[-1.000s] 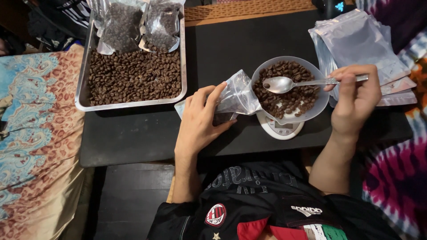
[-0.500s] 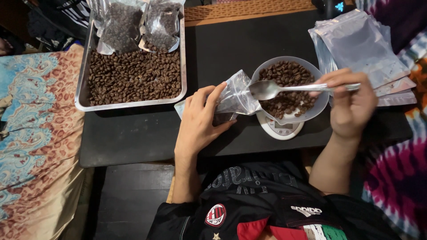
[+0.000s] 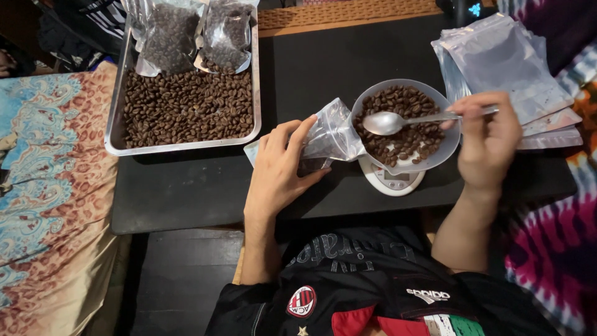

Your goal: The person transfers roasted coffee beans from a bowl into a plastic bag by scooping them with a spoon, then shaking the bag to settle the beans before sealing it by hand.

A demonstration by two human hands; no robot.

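Now right hand [image 3: 488, 140] pinches spoon [image 3: 388, 122] above beans [image 3: 404, 127].

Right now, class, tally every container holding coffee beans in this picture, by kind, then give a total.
Metal tray: 1
Filled clear bags in the tray: 2
Bowl on the scale: 1
Total: 4
The pouch in the left hand is not counted; its contents cannot be made out.

We see the left hand [image 3: 280, 165] gripping a clear plastic bag [image 3: 333, 134] beside a bowl [image 3: 449, 142] of coffee beans on a small scale [image 3: 392, 180]. The right hand [image 3: 488, 140] holds a metal spoon [image 3: 398, 121] over the beans. A metal tray [image 3: 118, 134] of beans sits left.
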